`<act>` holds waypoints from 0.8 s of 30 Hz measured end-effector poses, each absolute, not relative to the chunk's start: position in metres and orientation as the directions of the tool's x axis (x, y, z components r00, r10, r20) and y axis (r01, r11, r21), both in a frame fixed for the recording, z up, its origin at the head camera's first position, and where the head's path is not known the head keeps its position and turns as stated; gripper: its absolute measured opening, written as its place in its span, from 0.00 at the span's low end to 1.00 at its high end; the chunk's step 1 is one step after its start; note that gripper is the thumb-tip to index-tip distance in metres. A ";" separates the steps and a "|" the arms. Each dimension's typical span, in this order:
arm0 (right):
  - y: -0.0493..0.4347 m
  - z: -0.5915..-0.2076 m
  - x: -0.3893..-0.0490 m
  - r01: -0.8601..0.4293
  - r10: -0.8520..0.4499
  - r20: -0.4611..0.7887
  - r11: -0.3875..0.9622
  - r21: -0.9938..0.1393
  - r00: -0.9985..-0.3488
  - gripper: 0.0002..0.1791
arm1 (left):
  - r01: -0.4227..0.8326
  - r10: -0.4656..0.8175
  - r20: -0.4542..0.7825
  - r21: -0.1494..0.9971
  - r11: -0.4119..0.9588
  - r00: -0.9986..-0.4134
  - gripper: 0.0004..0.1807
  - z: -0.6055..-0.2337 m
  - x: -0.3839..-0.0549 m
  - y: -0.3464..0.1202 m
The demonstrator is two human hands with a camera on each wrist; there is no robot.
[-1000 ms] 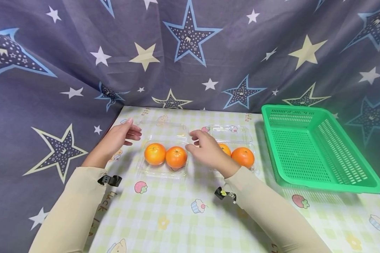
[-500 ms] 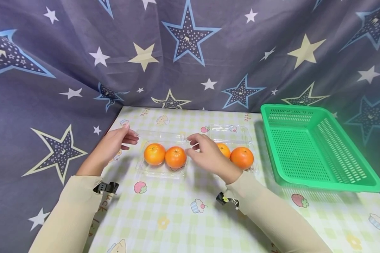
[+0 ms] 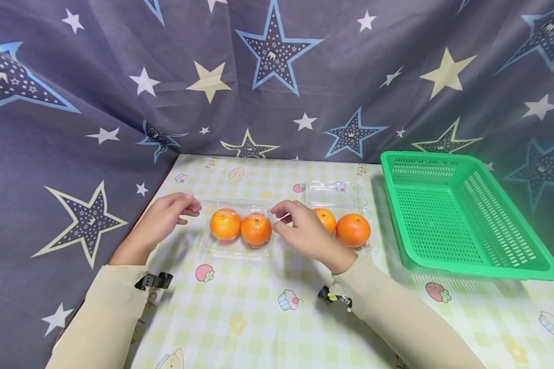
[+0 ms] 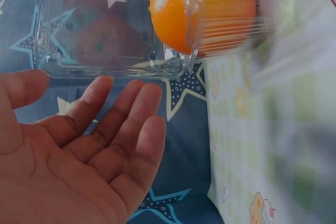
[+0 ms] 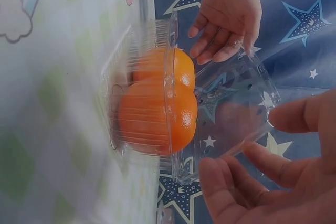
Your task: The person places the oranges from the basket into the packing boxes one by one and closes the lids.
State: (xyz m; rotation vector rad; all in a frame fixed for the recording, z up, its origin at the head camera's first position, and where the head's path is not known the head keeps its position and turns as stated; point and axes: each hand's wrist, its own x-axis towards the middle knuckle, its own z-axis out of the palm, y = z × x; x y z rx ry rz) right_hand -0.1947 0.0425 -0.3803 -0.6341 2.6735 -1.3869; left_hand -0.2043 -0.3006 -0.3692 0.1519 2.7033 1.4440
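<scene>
Two oranges (image 3: 225, 224) lie side by side in a clear plastic clamshell box (image 3: 234, 252) on the table. Its see-through lid (image 5: 233, 114) stands partly folded over, tilted above the fruit. At the lid's left side is my left hand (image 3: 165, 216); in the left wrist view its thumb and fingertips (image 4: 100, 88) come right up to the lid's edge, fingers loosely extended. My right hand (image 3: 302, 228) is at the opposite side, thumb (image 5: 289, 116) by the lid's corner and fingers along its edge, loosely bent.
Right of it, a second clear clamshell box has its lid (image 3: 334, 193) folded back and two oranges (image 3: 353, 230) inside, partly hidden by my right hand. A green plastic basket (image 3: 471, 269) stands further right. A star-patterned curtain (image 3: 277, 118) hangs behind the checked tablecloth (image 3: 258, 318).
The left box's lid has swung forward and down from its folded-back position towards the oranges. Both hands have come slightly nearer to me along with it.
</scene>
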 end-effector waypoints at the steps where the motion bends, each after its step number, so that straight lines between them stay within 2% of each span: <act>1: 0.043 -0.380 -0.194 -0.328 -0.388 0.127 0.510 -0.795 -0.913 0.17 | 0.055 0.121 -0.015 0.832 0.553 -0.993 0.29 -0.370 -0.203 -0.300; 10: 0.043 -0.383 -0.189 -0.294 -0.391 0.097 0.484 -0.824 -0.915 0.14 | 0.044 0.096 -0.013 0.826 0.561 -0.995 0.19 -0.379 -0.196 -0.301; 24: 0.041 -0.392 -0.183 -0.260 -0.398 0.076 0.431 -0.864 -0.914 0.09 | 0.045 0.090 -0.006 0.831 0.554 -0.996 0.14 -0.396 -0.188 -0.304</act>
